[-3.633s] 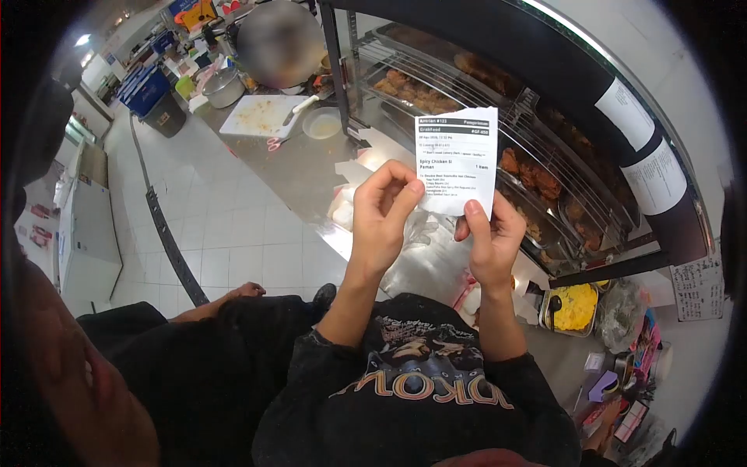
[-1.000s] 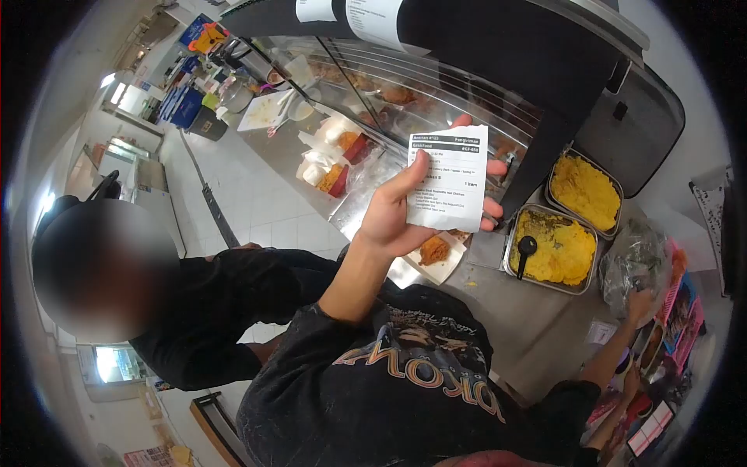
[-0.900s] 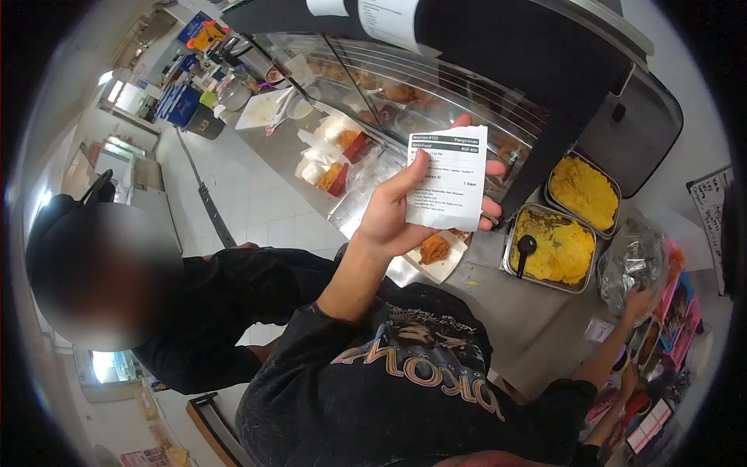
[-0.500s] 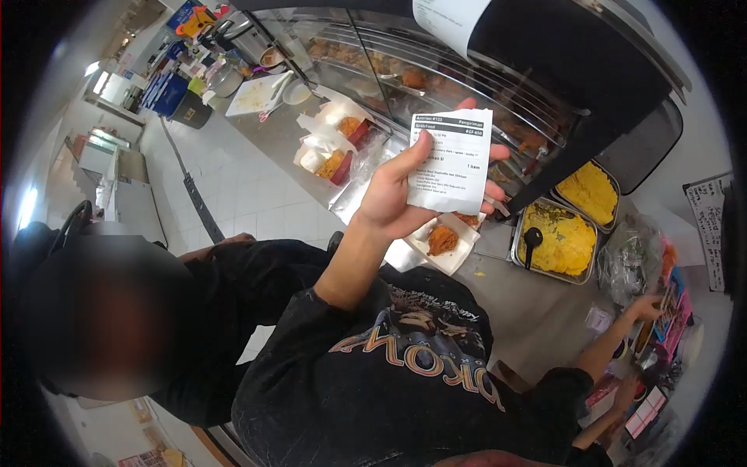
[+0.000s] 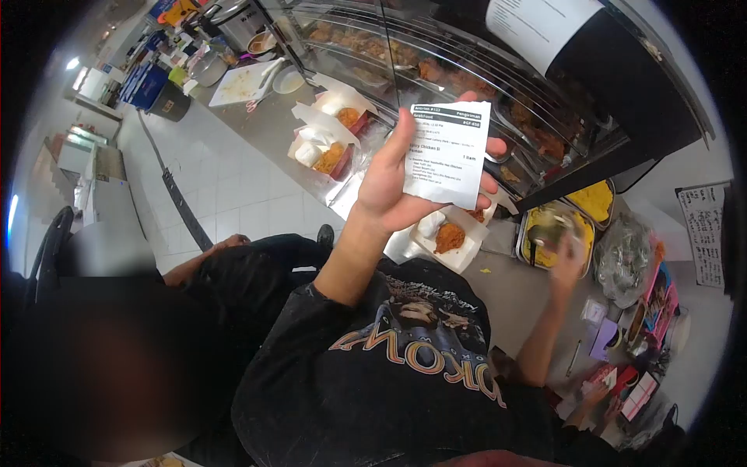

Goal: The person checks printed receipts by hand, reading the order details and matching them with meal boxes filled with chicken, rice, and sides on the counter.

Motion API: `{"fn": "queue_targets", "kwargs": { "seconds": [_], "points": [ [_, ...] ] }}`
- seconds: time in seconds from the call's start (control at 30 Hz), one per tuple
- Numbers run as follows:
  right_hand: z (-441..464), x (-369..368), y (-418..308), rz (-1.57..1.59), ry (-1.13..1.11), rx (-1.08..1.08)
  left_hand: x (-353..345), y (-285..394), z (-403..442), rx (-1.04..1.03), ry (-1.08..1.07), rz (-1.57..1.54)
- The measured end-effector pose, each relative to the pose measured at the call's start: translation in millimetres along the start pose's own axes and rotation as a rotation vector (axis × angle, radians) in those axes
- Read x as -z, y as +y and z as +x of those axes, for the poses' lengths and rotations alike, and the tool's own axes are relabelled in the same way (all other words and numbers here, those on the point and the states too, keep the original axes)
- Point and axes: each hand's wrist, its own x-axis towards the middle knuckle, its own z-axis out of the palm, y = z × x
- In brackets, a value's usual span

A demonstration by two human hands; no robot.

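Observation:
My left hand [image 5: 381, 191] is raised in the middle, gripping a printed white order receipt [image 5: 447, 156] between the thumb in front and the fingers behind. On the right, my right hand [image 5: 569, 253] is smeared by motion over a metal tray of yellow food [image 5: 537, 261]. Something blurred is at its fingers, but I cannot make out what it is. The tray's black spoon [image 5: 537, 235] shows only partly beside the blur. Beneath the receipt is an open paper box [image 5: 459, 261] with a piece of fried chicken [image 5: 449, 238] and white rice.
Two more filled boxes [image 5: 331, 159] stand left of a glass display case [image 5: 436, 54] of fried chicken. A second yellow tray [image 5: 595, 201], a clear plastic bag [image 5: 622, 261] and a pink basket [image 5: 661, 311] are right. Another person's hands [image 5: 597, 401] are lower right; a co-worker [image 5: 257, 272] stands left.
My right hand has moved left from the pink basket to over the yellow tray. My left hand still holds the receipt, nearly in place. The view has shifted slightly.

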Motion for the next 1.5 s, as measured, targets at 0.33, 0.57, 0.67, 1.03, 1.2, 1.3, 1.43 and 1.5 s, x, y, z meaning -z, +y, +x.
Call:
{"fn": "queue_targets", "kwargs": {
  "seconds": [0.33,0.57,0.67,1.03,1.2,1.3,1.43,1.5],
  "points": [
    [39,-133,24,-0.237,-0.249,0.291,22,30,-38,-0.086,0.072,0.036],
    [29,-126,2,-0.343,-0.223,0.421,31,41,-54,-0.107,0.131,0.043],
    [2,-109,-21,-0.096,-0.586,0.112,34,47,-57,-0.130,0.131,0.056],
    [-72,-133,-15,-0.389,-0.683,0.276,32,55,-62,-0.142,0.171,0.070],
    [-79,-101,-4,-0.200,-0.662,-0.107,31,53,-58,-0.112,0.192,0.066],
    [-84,-66,10,-0.145,-0.541,-0.222,32,52,-56,-0.087,0.200,0.080],
    [-91,-3,24,0.209,-0.258,-0.334,33,45,-49,-0.069,0.186,0.065],
    [-94,8,21,0.278,-0.088,-0.403,36,42,-46,-0.052,0.174,0.082]
  ]
}}
